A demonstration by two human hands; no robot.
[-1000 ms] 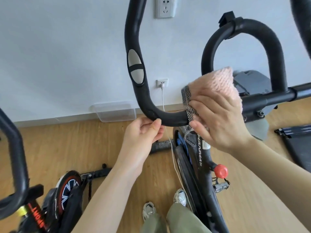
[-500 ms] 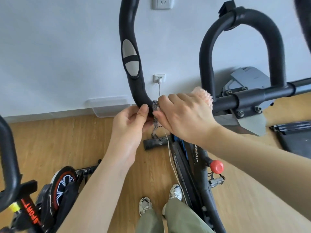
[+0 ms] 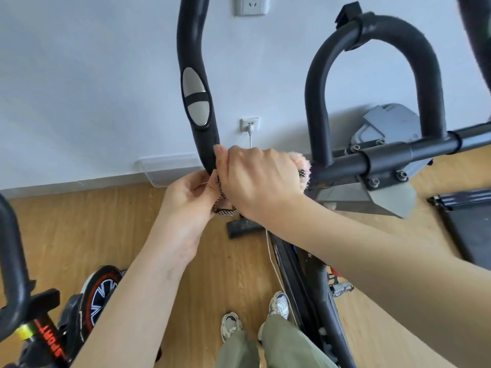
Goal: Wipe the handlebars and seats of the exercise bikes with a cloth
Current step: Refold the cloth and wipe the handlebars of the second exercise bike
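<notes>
The black handlebar (image 3: 195, 75) of the exercise bike curves up from the crossbar (image 3: 385, 155) in front of me, with a grey oval pulse sensor on it. My right hand (image 3: 259, 179) grips a fluffy pink cloth (image 3: 303, 168) wrapped around the bend at the bar's lower end. A checkered edge of the cloth hangs below. My left hand (image 3: 190, 197) pinches that hanging edge just under the bend, touching my right hand. Most of the cloth is hidden under my right hand. No seat is in view.
A second black handlebar loop (image 3: 372, 35) rises at right of the crossbar. Another bike with a red-rimmed flywheel (image 3: 102, 290) stands at lower left. A clear plastic tray (image 3: 167, 168) lies by the wall. A treadmill edge (image 3: 467, 216) sits at right. My shoes are on the wooden floor.
My right hand has slid the cloth leftwards along the bar to the bend of the left handlebar. My left hand moved from gripping the bar to pinching the cloth's hanging edge.
</notes>
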